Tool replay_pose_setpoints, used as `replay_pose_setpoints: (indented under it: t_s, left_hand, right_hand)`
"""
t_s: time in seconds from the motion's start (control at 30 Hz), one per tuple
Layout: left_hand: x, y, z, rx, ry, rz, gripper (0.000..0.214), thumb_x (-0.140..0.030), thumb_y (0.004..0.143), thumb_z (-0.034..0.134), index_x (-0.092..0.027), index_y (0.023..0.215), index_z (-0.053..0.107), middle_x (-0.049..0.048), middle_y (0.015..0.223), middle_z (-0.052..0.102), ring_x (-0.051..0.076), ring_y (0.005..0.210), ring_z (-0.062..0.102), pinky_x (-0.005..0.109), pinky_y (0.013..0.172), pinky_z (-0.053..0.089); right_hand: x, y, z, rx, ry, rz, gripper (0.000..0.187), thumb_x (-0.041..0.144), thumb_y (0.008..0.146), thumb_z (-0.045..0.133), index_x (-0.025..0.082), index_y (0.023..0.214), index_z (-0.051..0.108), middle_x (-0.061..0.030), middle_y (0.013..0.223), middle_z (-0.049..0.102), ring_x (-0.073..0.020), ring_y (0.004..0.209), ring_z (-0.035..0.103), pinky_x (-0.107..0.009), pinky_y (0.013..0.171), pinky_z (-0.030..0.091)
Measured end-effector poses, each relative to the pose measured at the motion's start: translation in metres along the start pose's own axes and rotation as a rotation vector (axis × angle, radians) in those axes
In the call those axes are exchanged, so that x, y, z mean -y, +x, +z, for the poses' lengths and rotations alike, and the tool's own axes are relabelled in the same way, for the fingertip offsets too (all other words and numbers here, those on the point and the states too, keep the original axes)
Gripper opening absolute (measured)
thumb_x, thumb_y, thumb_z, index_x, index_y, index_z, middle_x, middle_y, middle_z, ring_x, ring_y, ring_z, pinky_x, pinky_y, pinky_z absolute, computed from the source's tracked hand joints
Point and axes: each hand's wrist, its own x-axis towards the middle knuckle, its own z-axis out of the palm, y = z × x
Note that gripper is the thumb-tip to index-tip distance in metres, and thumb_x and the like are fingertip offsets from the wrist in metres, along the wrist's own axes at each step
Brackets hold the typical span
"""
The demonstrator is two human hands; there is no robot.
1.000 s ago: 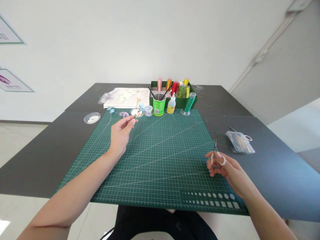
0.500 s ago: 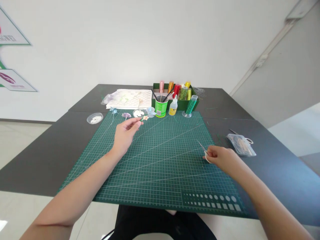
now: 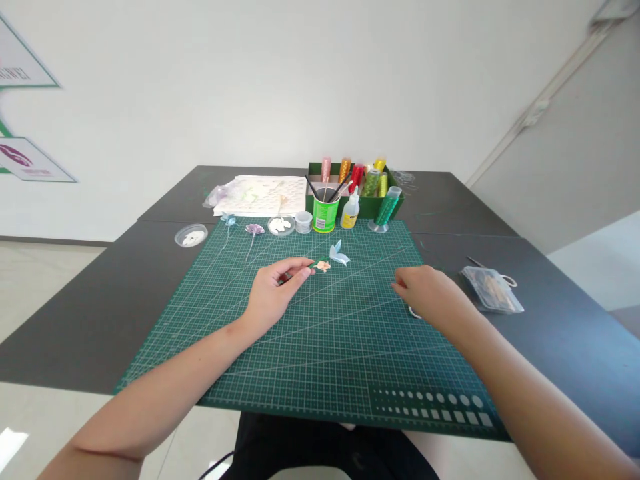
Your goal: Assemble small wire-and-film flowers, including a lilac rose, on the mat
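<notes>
My left hand (image 3: 278, 285), over the middle of the green cutting mat (image 3: 300, 347), pinches the green stem of a small artificial flower. Its peach blossom (image 3: 323, 266) and pale blue petals (image 3: 339, 254) stick out to the right of the fingertips. On the right side of the mat my right hand (image 3: 423, 288) has its fingers curled together. What they hold, if anything, is hidden. Below this hand shows a white loop of the scissors handle (image 3: 414, 312); the blades are out of sight.
Along the mat's far edge stand a purple flower (image 3: 255, 229), a dish of white pieces (image 3: 281, 226), a small tub (image 3: 303, 222), a green can (image 3: 325, 217), a glue bottle (image 3: 351, 212) and a green thread spool (image 3: 389, 207). A plastic case (image 3: 493, 290) lies right.
My left hand has brought the flower right and nearer to me. My right hand has shifted slightly forward and turned over; the scissors blades no longer show.
</notes>
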Motion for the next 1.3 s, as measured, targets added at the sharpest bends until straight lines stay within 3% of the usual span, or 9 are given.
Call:
replay_pose_setpoints:
  t_s: [0.13,0.27,0.37,0.47,0.57,0.73,0.93,1.17,1.3]
  left_hand:
    - [0.001,-0.005,0.008,0.074,-0.149,-0.135,0.03,-0.036,0.084,0.075,-0.016,0.105,0.081,0.0076,0.092,0.081,0.014,0.067,0.069,0.022,0.054,0.054]
    - [0.003,-0.012,0.016,0.148,-0.273,-0.216,0.032,-0.036,0.082,0.076,-0.016,0.107,0.08,0.0086,0.091,0.081,0.013,0.065,0.067,0.019,0.047,0.051]
    - [0.003,-0.016,0.02,0.159,-0.292,-0.237,0.031,-0.035,0.082,0.077,-0.016,0.106,0.08,0.0081,0.089,0.08,0.013,0.065,0.067,0.019,0.047,0.051]
    - [0.005,-0.017,0.022,0.138,-0.303,-0.257,0.031,-0.035,0.082,0.078,-0.016,0.106,0.08,0.0082,0.091,0.08,0.013,0.066,0.067,0.019,0.048,0.052]
    - [0.008,-0.016,0.022,0.125,-0.345,-0.288,0.031,-0.034,0.081,0.08,-0.015,0.106,0.08,0.0088,0.094,0.08,0.012,0.067,0.066,0.018,0.048,0.051]
    - [0.011,-0.015,0.022,0.117,-0.38,-0.353,0.032,-0.034,0.08,0.081,-0.015,0.106,0.08,0.0097,0.097,0.08,0.011,0.068,0.065,0.018,0.049,0.051]
    - [0.012,-0.015,0.024,0.115,-0.302,-0.343,0.032,-0.034,0.081,0.078,-0.015,0.107,0.079,0.0096,0.098,0.08,0.012,0.067,0.064,0.019,0.049,0.05]
    - [0.012,-0.019,0.023,0.26,0.168,-0.154,0.018,-0.029,0.089,0.07,-0.022,0.102,0.081,0.0039,0.09,0.081,0.018,0.075,0.072,0.027,0.062,0.055]
    - [0.007,-0.027,0.024,0.398,0.37,-0.016,0.019,-0.027,0.096,0.064,-0.026,0.103,0.081,0.0003,0.093,0.082,0.018,0.079,0.074,0.028,0.069,0.054]
  right_hand:
    - [0.043,-0.006,0.018,-0.257,0.6,-0.265,0.033,0.033,0.096,0.061,0.022,0.127,0.067,-0.0123,0.117,0.076,-0.0282,0.097,0.076,-0.043,0.084,0.06]
    - [0.074,-0.011,0.045,-0.082,1.217,-0.455,0.063,0.04,0.092,0.069,0.03,0.15,0.048,-0.0101,0.145,0.063,-0.0275,0.137,0.058,-0.048,0.112,0.05]
    - [0.082,-0.016,0.052,0.042,1.45,-0.433,0.068,0.04,0.093,0.068,0.03,0.155,0.041,-0.0094,0.129,0.07,-0.0217,0.108,0.072,-0.042,0.096,0.06]
    - [0.08,-0.023,0.049,0.063,1.354,-0.314,0.059,0.039,0.096,0.064,0.021,0.15,0.047,0.0051,0.071,0.063,-0.0115,0.051,0.057,-0.029,0.058,0.055]
    - [0.074,-0.027,0.046,-0.075,1.03,-0.347,0.034,0.035,0.1,0.058,0.018,0.129,0.065,0.0116,0.05,0.038,-0.0094,0.042,0.039,-0.024,0.048,0.038]
    - [0.061,-0.026,0.053,-0.348,0.52,-0.555,0.032,0.031,0.108,0.043,0.018,0.105,0.071,-0.0004,0.065,0.066,-0.0107,0.052,0.056,-0.023,0.051,0.037]
    - [0.051,-0.025,0.05,-0.488,0.242,-0.79,0.032,0.021,0.107,0.043,0.018,0.101,0.074,-0.0005,0.061,0.065,-0.0106,0.047,0.052,-0.025,0.045,0.033]
    - [0.053,-0.039,0.029,-0.553,0.382,-0.916,0.029,0.022,0.106,0.049,0.019,0.109,0.078,-0.0004,0.061,0.072,-0.0123,0.047,0.062,-0.026,0.044,0.042]
    - [0.047,-0.044,0.017,-0.515,0.65,-0.812,0.027,0.025,0.105,0.055,0.023,0.115,0.079,-0.0037,0.088,0.084,-0.0155,0.067,0.077,-0.024,0.057,0.059]
